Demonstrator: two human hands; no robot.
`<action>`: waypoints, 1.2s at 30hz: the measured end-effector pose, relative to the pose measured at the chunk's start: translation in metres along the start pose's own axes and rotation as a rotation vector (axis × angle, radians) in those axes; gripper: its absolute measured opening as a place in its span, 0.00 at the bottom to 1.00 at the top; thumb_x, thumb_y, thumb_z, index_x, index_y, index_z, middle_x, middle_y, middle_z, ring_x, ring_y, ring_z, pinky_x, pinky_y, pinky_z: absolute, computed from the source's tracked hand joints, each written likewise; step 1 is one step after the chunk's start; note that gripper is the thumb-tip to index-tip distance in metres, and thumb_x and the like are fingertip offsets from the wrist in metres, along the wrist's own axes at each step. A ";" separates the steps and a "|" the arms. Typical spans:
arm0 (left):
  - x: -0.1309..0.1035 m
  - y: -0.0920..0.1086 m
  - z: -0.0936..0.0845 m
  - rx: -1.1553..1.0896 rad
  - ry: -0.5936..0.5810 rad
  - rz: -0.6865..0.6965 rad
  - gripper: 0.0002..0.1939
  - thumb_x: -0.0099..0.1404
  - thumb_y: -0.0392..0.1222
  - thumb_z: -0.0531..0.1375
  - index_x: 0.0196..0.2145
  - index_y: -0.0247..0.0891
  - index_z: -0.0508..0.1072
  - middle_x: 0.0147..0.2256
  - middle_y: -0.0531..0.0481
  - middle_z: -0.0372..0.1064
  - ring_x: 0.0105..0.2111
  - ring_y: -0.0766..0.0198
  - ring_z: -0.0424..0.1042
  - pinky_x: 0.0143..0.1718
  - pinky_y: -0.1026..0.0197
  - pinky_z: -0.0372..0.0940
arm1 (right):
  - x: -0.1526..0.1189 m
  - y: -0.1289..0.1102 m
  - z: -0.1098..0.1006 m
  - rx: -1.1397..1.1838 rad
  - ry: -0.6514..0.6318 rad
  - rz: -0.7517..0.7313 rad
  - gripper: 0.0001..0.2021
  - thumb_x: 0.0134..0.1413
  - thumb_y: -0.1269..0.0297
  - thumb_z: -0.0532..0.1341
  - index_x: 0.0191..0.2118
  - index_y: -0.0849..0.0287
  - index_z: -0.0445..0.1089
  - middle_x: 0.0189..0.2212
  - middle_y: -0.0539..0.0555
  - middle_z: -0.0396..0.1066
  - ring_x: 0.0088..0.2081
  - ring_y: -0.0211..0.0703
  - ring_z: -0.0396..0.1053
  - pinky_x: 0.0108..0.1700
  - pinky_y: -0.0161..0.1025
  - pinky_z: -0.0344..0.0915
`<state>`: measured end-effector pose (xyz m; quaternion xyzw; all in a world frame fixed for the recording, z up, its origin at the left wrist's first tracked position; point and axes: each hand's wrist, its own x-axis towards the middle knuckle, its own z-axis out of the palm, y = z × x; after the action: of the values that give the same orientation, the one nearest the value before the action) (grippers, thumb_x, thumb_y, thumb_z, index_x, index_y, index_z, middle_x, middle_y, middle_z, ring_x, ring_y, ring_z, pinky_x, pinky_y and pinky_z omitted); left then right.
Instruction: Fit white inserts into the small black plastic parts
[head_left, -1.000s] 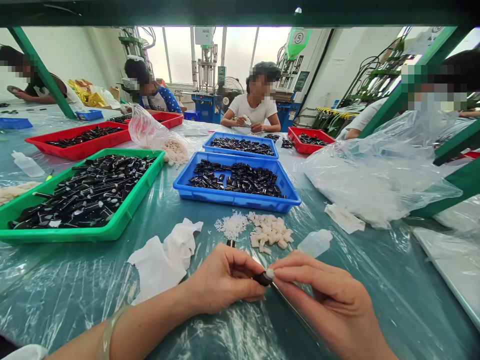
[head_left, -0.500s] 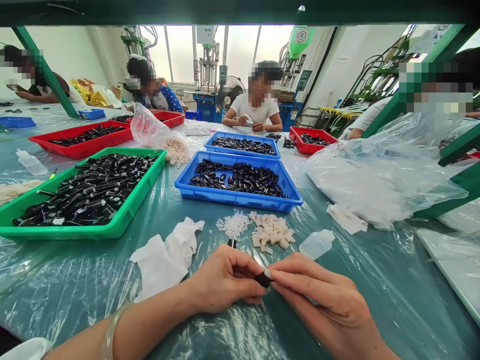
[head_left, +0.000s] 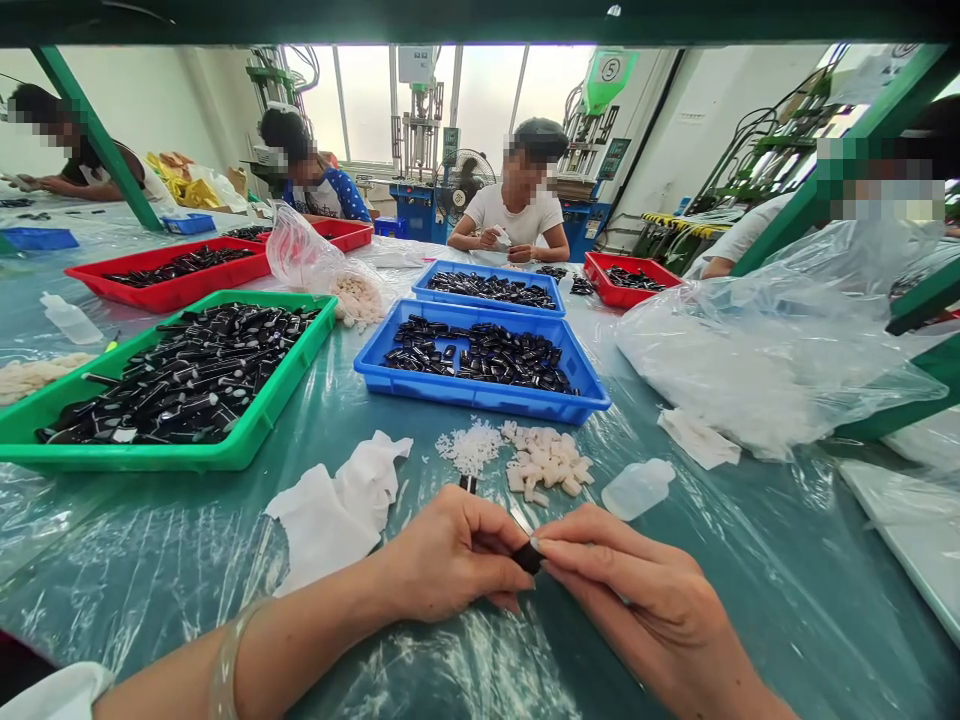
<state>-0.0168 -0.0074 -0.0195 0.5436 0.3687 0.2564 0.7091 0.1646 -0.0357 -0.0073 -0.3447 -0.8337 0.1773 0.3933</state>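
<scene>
My left hand [head_left: 442,560] is closed round a small glossy black part [head_left: 527,556], whose near end sticks out between thumb and fingers. A black tip with a pale stripe [head_left: 468,484] pokes up behind that hand's knuckles. Beside the fingers a thin shiny strip [head_left: 520,518] slants down to the part. My right hand [head_left: 645,585] is pinched, its fingertips touching the part's end, with a tiny whitish spot there; what they hold is hidden. Just beyond lie a heap of white bits [head_left: 470,447] and a heap of beige pieces [head_left: 546,462].
A blue tray [head_left: 480,393] and a green tray [head_left: 259,440] hold many black parts. A crumpled white cloth [head_left: 330,515] lies left, a clear squeeze bottle [head_left: 637,490] right. Plastic bags [head_left: 757,360] and a green frame post [head_left: 817,185] stand right. Several people sit across the table.
The whole view has shifted slightly. My right fingertips remain on the black part's end, where less white shows than before. My left hand keeps its hold.
</scene>
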 end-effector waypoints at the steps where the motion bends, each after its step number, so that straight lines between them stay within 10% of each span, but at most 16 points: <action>1: 0.000 0.000 0.000 0.008 0.001 0.000 0.04 0.49 0.35 0.63 0.25 0.33 0.76 0.19 0.53 0.68 0.20 0.68 0.69 0.25 0.68 0.65 | 0.000 0.000 0.000 0.005 -0.005 0.009 0.13 0.52 0.78 0.56 0.37 0.56 0.73 0.32 0.54 0.73 0.31 0.38 0.72 0.31 0.32 0.70; 16: 0.005 0.011 -0.012 -0.084 0.188 -0.041 0.11 0.48 0.42 0.65 0.28 0.31 0.74 0.27 0.45 0.74 0.24 0.65 0.74 0.26 0.68 0.66 | -0.003 0.019 0.016 -0.047 0.107 0.299 0.08 0.54 0.68 0.56 0.40 0.57 0.69 0.32 0.52 0.73 0.31 0.39 0.72 0.33 0.35 0.70; 22: 0.007 0.011 -0.017 -0.220 0.251 -0.012 0.17 0.56 0.50 0.60 0.29 0.29 0.73 0.28 0.42 0.74 0.25 0.64 0.75 0.23 0.70 0.66 | -0.004 0.021 0.033 -0.272 -0.160 0.112 0.10 0.57 0.73 0.51 0.32 0.58 0.69 0.28 0.53 0.69 0.31 0.39 0.67 0.33 0.37 0.66; 36: 0.010 0.009 -0.015 -0.356 0.189 -0.100 0.23 0.64 0.50 0.50 0.34 0.25 0.74 0.28 0.36 0.74 0.24 0.62 0.75 0.22 0.70 0.68 | -0.007 0.032 0.049 -0.635 -0.182 -0.120 0.12 0.54 0.79 0.48 0.26 0.61 0.64 0.26 0.56 0.65 0.29 0.45 0.58 0.31 0.40 0.52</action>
<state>-0.0224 0.0115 -0.0149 0.3641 0.4089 0.3320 0.7681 0.1430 -0.0198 -0.0600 -0.3829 -0.8978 -0.0846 0.2003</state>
